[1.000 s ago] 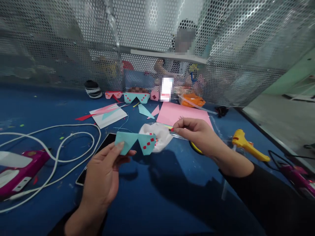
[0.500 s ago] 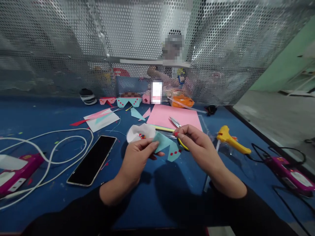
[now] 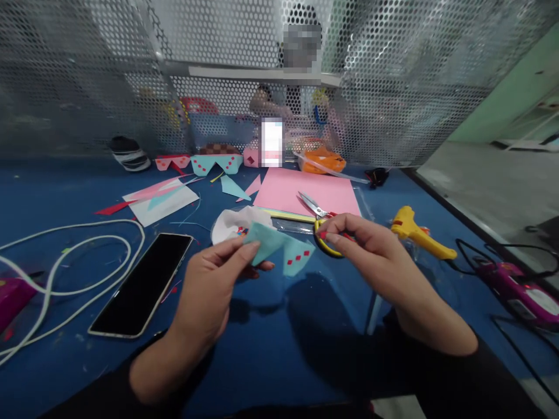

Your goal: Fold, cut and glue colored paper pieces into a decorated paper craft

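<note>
My left hand (image 3: 213,273) pinches one end of a light blue paper mask (image 3: 297,251), which carries a row of red diamonds on its right part. Thumb and fingers of my right hand (image 3: 364,244) are closed on a small red piece (image 3: 323,234), apart from the mask. Just behind the right hand lie scissors (image 3: 312,203) with yellow and red handles, partly covered by it. Beyond the mask sits a white bowl-like holder (image 3: 225,224) with small coloured pieces inside, partly hidden by the left fingers.
A phone (image 3: 142,285) and white cable (image 3: 52,279) lie at left. Pink paper (image 3: 305,189) is at the back centre. To the right are a yellow glue gun (image 3: 421,235) and a purple power strip (image 3: 517,294). Finished-looking paper masks (image 3: 217,164) lean near the perforated metal screen (image 3: 236,35).
My hands have drawn apart a little; the left carries the mask leftward, and the right shows more to the right. The whole view has tilted and shifted slightly.
</note>
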The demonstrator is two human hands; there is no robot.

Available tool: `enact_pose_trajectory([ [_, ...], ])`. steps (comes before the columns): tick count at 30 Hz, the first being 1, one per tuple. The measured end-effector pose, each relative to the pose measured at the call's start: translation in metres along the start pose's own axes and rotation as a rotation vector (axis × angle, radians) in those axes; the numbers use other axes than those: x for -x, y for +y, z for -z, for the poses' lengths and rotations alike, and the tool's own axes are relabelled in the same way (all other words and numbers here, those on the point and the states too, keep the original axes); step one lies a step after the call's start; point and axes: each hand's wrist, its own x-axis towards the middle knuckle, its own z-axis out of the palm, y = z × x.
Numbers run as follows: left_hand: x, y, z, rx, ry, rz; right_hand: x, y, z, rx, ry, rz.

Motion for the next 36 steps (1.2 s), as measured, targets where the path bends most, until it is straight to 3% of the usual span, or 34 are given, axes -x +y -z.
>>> enact_pose_trajectory([
  [2, -0.001, 0.005, 0.002, 0.026, 0.075, -0.066, 0.008, 0.006, 0.005, 0.085, -0.012, -0.029],
  [4, -0.002, 0.008, 0.003, 0.045, 0.113, -0.108, 0.018, 0.011, 0.003, 0.164, -0.103, -0.068],
  [8, -0.002, 0.005, 0.002, 0.042, 0.068, -0.073, 0.033, 0.013, -0.013, 0.269, -0.386, -0.132],
  [10, -0.002, 0.002, 0.001, 0.034, 0.042, -0.070, 0.034, 0.010, -0.021, 0.308, -0.442, -0.127],
  [20, 0.000, 0.000, -0.003, 0.024, 0.041, -0.073, 0.034, 0.011, -0.023, 0.365, -0.482, -0.097],
  [28, -0.001, 0.001, -0.005, -0.022, 0.071, -0.088, 0.036, 0.017, -0.022, 0.471, -0.380, -0.008],
  [32, -0.001, 0.000, -0.005, -0.011, 0.066, -0.096, 0.045, 0.016, -0.032, 0.453, -0.447, 0.049],
  [36, 0.001, 0.000, -0.004, -0.008, 0.040, -0.085, 0.051, 0.016, -0.046, 0.455, -0.430, 0.034],
])
